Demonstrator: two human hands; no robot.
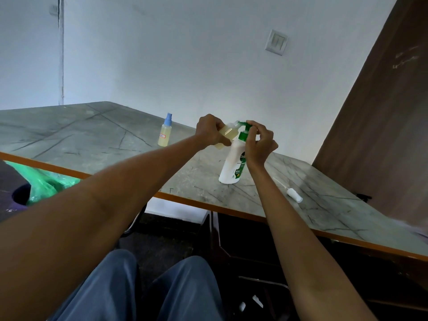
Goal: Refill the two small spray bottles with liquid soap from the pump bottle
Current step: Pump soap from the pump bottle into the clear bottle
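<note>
A white pump bottle (231, 165) with a green label and green pump head stands on the grey marble-patterned table (92, 137). My right hand (259, 144) is on the green pump head, fingers closed around it. My left hand (209, 133) holds an uncapped small spray bottle (225, 133), tilted, with its mouth at the pump's spout; it holds yellowish liquid. A second small spray bottle (165, 134) with a blue cap and yellowish liquid stands upright to the left. A white spray cap with its tube (293, 193) lies on the table to the right.
The table's orange front edge (199, 200) runs diagonally across the view. A green plastic bag (44, 181) lines a bin at the left, below the table. A brown door (382, 126) stands at the right, a wall switch (276, 42) above. My blue-trousered knees are below.
</note>
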